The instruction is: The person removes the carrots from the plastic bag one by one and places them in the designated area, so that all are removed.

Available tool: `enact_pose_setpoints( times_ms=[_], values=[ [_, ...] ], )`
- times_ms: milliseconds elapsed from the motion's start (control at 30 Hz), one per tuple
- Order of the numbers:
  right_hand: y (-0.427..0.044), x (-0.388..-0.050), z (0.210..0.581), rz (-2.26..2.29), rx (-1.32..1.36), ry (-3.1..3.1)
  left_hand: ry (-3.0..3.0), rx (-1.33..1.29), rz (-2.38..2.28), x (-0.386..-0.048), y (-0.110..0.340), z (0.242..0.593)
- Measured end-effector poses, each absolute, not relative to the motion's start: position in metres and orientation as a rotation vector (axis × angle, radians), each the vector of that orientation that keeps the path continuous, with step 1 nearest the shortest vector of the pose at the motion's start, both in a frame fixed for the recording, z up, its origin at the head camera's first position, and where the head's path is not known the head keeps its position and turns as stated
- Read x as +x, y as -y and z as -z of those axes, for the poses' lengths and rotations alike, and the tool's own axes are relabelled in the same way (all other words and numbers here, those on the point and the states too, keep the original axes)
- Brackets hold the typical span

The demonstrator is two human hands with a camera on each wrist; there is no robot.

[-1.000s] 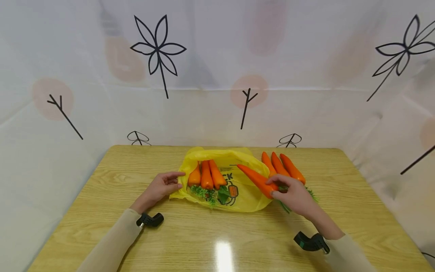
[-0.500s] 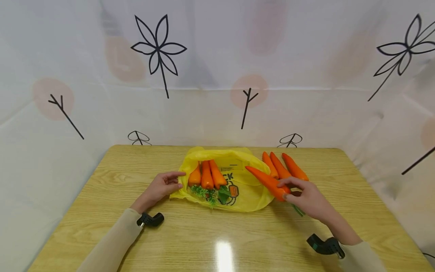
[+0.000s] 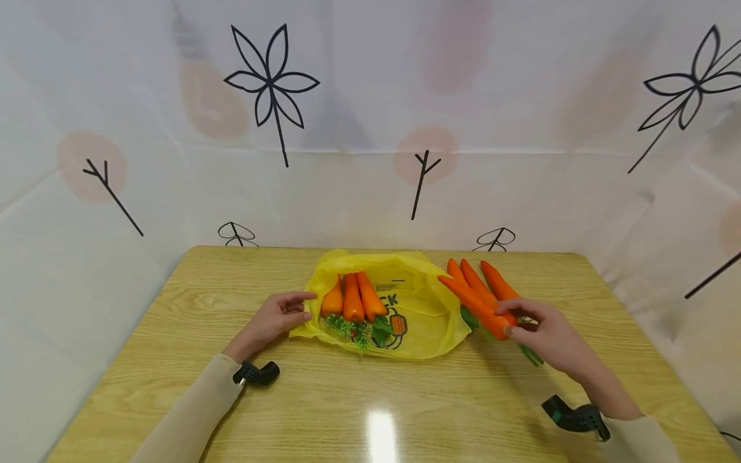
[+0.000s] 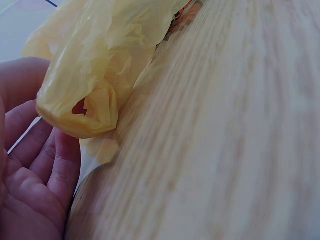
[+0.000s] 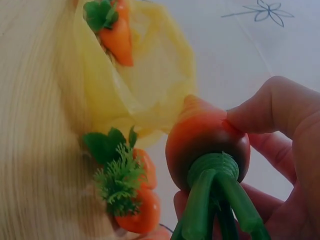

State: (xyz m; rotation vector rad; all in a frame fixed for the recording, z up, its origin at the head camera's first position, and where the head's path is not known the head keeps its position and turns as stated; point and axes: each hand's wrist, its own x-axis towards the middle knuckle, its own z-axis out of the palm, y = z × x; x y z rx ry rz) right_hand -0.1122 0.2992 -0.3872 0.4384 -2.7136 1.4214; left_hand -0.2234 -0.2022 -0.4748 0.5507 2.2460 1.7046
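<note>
A yellow plastic bag [image 3: 425, 341] lies on the table with its mouth facing me and three orange carrots [image 3: 352, 302] inside, green leaves toward the opening. At its left edge my left hand [image 3: 276, 321] touches the plastic with loosely extended fingers; in the left wrist view the bag corner [image 4: 80, 117] sits by those fingers. My right hand [image 3: 544, 331] pinches another carrot [image 3: 471, 302] near its top, tip pointing back left toward the bag's right rim. Its green stems [image 5: 215, 195] show in the right wrist view.
Three more carrots [image 3: 494, 280] lie right of the bag, partly hidden behind the held one; their leafy tops [image 5: 120, 175] show in the right wrist view. A wooden table [image 3: 324, 411] extends in front. Behind it hangs a pale patterned cloth [image 3: 359, 193].
My right hand has moved to the right with the carrot, drawing its tip back from the bag's opening to the right rim. My left hand has stayed at the bag's left edge.
</note>
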Motion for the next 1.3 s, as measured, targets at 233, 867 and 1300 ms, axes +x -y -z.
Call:
enact_pose_setpoints(
  times_ms=[233, 867, 1300],
  values=[
    [-0.314, -0.113, 0.387, -1.386, 0.418, 2.700, -2.251, 0.516, -1.701, -0.223, 0.202, 0.474],
    [-0.360, -0.125, 0.399, -1.150, 0.102, 2.784, -2.223, 0.549, -1.719, -0.223, 0.202, 0.474],
    [-0.372, -0.131, 0.411, -1.115, -0.018, 2.795, -2.198, 0.549, -1.733, -0.224, 0.203, 0.475]
  ],
)
